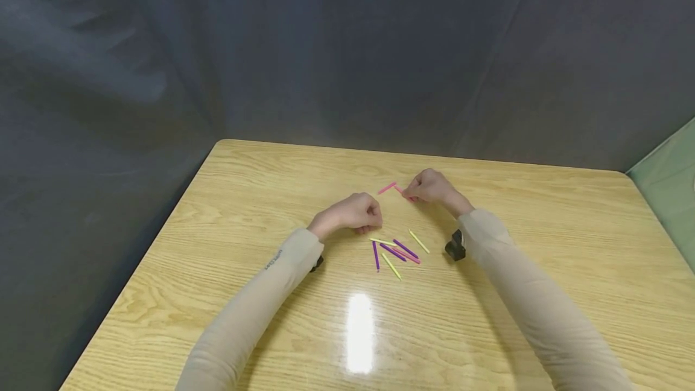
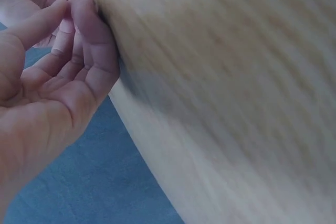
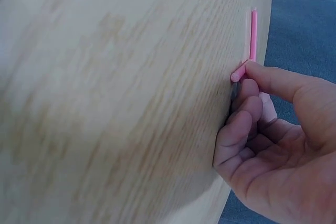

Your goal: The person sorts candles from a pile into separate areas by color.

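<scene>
My right hand pinches a short, slim pink stick between thumb and finger, low at the tabletop. Its far end meets a second pink stick, which lies at an angle to it, forming a corner. To the left and nearer, my left hand hovers close over the wood. Its fingers are curled, with thumb and forefinger tips together in the left wrist view, and no stick shows between them. Just in front of it lies a yellow stick, part of a loose cluster that includes a purple stick.
More sticks lie in the cluster between the forearms, including a yellow stick set apart to the right. The wooden table ends at a dark curtain behind. Both wrists carry small black devices, such as the right wrist camera.
</scene>
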{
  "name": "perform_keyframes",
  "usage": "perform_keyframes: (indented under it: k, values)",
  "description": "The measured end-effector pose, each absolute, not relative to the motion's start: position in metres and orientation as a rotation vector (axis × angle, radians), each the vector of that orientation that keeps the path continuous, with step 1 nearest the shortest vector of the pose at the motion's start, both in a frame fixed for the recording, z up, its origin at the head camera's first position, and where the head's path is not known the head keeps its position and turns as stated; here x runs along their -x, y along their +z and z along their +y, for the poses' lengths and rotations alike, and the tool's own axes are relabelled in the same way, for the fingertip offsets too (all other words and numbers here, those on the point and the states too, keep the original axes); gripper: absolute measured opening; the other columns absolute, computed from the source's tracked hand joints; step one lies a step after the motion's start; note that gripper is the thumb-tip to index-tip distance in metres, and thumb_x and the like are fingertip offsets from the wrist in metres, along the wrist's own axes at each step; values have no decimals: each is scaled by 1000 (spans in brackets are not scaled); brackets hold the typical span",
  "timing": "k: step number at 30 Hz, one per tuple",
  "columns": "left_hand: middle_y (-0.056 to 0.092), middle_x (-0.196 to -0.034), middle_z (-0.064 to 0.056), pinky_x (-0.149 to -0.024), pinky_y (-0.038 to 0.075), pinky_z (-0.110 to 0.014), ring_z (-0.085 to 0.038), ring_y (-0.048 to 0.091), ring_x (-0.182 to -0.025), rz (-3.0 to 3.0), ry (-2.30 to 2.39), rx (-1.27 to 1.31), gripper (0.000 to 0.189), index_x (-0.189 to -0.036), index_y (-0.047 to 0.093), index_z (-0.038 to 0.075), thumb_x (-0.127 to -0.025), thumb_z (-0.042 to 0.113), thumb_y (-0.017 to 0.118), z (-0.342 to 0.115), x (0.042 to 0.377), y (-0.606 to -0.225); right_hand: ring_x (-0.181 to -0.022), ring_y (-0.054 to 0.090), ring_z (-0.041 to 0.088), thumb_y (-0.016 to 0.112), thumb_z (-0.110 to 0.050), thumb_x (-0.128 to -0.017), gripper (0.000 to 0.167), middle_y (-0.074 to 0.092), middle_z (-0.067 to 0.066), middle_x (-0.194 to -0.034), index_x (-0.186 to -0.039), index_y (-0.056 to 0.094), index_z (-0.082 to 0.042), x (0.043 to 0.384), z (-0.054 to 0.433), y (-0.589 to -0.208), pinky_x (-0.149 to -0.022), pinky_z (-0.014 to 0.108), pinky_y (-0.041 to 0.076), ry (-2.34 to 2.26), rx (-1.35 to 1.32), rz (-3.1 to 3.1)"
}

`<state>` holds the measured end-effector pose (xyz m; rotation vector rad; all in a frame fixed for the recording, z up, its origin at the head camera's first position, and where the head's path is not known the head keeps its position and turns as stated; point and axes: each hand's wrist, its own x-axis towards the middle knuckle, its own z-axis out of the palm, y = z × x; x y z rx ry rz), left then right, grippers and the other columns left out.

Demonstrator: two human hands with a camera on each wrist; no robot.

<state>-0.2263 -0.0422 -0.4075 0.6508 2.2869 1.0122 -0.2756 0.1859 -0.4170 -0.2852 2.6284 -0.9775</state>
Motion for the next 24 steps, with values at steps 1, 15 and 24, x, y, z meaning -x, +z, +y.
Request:
perform_keyframes:
  k: [1, 15, 24]
  values:
    - [64, -73, -10, -58, 51, -25, -17, 60, -60, 2287, 1017, -651, 11, -90, 68, 0, -94, 6, 60, -42, 226, -408, -45, 31, 7, 68, -18, -87, 29, 42, -5, -48, -63, 64, -3, 275, 187, -417, -46, 24, 27, -983, 288, 2629]
    - [65, -74, -7, -56, 51, -25, -16, 59, -58, 2269, 1003, -721, 6, -88, 69, 2, -91, 4, 65, -35, 226, -408, -45, 31, 8, 67, -20, -90, 29, 43, -4, -50, -69, 65, 0, 265, 192, -412, -45, 24, 27, -1070, 212, 2573]
    - [64, -68, -10, -53, 46, -22, -14, 55, -52, 2262, 1001, -815, 6, -86, 69, 3, -90, 3, 65, -27, 227, -409, -49, 37, 7, 66, -15, -91, 27, 50, 0, -56, -69, 61, 2, 263, 196, -410, -49, 22, 33, -1162, 187, 2503]
